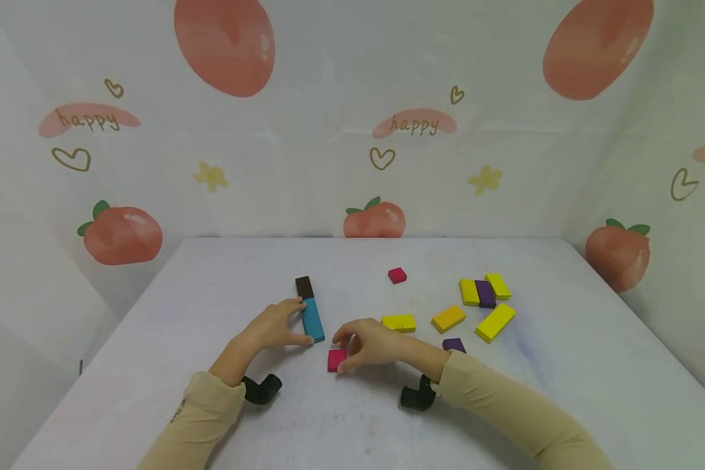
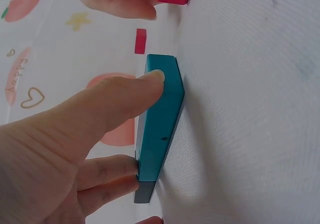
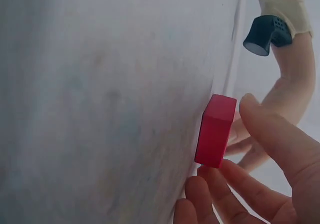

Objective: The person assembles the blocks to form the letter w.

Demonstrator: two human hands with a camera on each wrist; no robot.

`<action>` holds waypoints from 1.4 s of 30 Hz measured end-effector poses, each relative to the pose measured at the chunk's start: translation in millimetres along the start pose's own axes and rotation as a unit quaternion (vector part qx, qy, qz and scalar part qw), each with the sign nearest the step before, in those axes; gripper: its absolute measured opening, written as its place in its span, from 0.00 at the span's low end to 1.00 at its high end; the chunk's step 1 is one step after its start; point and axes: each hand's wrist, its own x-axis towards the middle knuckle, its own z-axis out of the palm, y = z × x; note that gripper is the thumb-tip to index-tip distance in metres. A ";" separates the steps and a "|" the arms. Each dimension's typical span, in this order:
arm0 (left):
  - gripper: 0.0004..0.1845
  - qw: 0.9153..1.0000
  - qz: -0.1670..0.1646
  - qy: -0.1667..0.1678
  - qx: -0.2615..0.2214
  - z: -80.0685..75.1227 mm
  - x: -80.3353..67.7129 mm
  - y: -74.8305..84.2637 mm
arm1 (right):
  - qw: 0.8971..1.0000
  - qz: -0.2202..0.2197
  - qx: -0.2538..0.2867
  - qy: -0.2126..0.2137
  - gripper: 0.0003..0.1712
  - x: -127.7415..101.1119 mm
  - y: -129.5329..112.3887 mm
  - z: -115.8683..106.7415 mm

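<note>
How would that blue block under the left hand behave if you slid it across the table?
The blue block looks rigid and flat-sided, lying on its broad face, so it would probably slide, not roll or tip. It seems small and probably light; the left hand holds it with only thumb and fingertips. Its painted faces look smooth, so it may glide easily on the white table.

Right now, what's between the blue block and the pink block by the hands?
Nothing: in the head view, only bare white table separates the blue block from the pink block.
</note>
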 end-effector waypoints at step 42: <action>0.40 1.000 0.007 -0.006 -0.005 -2.4 0.4 -1.5 | 0.999 0.014 -0.033 0.024 0.19 18.8 -3.2 -7.1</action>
